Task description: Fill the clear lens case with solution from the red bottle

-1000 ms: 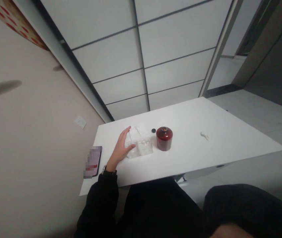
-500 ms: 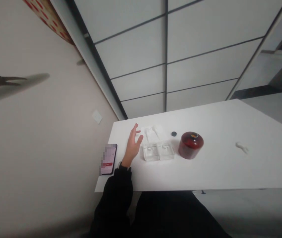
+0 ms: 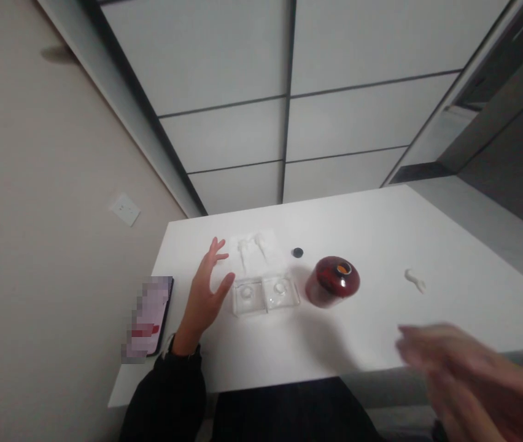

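Observation:
My left hand is open, thumb and fingers apart, just left of a clear plastic case with two square compartments. Each compartment has a small round shape in it. Beyond the case, two small white stemmed pieces lie on a white sheet. A dark red, rounded container with a round opening on top stands right of the case. Near it rests a small black round cap. At the lower right, my right hand is blurred, its fingers stretched leftward, with nothing visible in it.
A phone with a lit screen lies at the left table edge. One small white forked piece is on the right of the white table. A wall with a socket borders the left side; panelled doors stand behind.
My right hand has come into view at the lower right. The view has shifted, so the tabletop things appear further left. My left hand stays open beside the case.

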The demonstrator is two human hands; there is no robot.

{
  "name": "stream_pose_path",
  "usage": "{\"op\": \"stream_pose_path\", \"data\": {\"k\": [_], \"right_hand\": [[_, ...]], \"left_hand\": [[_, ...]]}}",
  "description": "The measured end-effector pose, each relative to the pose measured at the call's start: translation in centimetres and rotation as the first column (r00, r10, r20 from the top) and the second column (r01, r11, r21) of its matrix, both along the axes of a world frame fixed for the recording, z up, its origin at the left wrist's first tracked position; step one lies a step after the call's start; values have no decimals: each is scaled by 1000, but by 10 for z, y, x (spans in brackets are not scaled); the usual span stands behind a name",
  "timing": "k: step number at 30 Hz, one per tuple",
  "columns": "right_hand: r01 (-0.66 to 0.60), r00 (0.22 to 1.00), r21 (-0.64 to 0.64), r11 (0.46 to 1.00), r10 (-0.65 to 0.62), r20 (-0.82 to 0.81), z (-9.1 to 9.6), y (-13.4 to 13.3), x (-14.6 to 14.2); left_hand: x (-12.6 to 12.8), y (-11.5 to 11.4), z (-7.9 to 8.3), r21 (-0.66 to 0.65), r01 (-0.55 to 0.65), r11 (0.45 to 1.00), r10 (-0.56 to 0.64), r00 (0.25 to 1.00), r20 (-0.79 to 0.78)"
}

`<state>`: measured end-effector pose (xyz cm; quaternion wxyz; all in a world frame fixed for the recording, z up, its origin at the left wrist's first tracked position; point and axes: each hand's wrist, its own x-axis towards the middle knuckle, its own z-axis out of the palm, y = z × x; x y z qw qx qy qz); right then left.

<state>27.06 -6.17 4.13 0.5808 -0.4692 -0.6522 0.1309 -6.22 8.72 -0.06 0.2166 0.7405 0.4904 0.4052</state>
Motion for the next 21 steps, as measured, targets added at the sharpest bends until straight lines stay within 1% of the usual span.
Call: {"op": "stream_pose_path", "data": {"k": [1,2,4,5,6,8,10,12,14,15,16,17,18,19,20,21], "right_hand": [[122,988,12,992,-120,-101,-13,21,6],[113,989,-30,993,-115,-92,-28,40,11],[19,1000,-152,988,-18,5,-55,70,17],[-36,999,-215,976,43,30,-67,80,17],[-74,994,-262,962,92,54,-76,86,17],[-107,987,-320,942,139,79,-87,91,13],[-100,985,-350,931,142,95,-90,91,10],[-142,980,-390,910,185,74,-89,90,10],[-244,964,-413,878,264,-9,-86,90,16],[-295,954,-403,866,293,-69,-83,91,20],[-328,945,-379,865,300,-130,-79,94,26],[-334,941,-358,872,287,-179,-75,99,32],[-315,945,-349,883,257,-203,-69,105,38],[-278,956,-356,892,221,-193,-64,114,44],[-233,971,-397,888,193,-138,-58,126,48],[-178,983,-433,884,176,-44,-54,139,51]], "left_hand": [[0,-2,2,4,0,1000,0,1000,-12],[0,-3,4,11,3,1000,-3,1000,-23],[0,-5,5,16,16,1000,-15,998,-61],[0,-5,6,12,21,1000,-20,996,-86],[0,-6,5,5,23,1000,-23,994,-111],[-1,-6,4,-6,20,1000,-21,988,-152],[-2,-5,2,-3,9,1000,-10,985,-172],[-4,-4,1,6,0,1000,1,983,-186],[-4,-4,1,19,1,1000,3,979,-204],[-4,-5,1,21,4,1000,0,977,-215],[-4,-5,2,20,8,1000,-3,974,-224],[-3,-6,3,16,11,1000,-7,973,-232],[-3,-7,4,10,13,1000,-11,972,-236],[-2,-8,6,2,15,1000,-14,971,-239],[-2,-9,7,-3,17,1000,-17,970,-241],[-1,-9,7,-4,18,1000,-19,970,-242]]}}
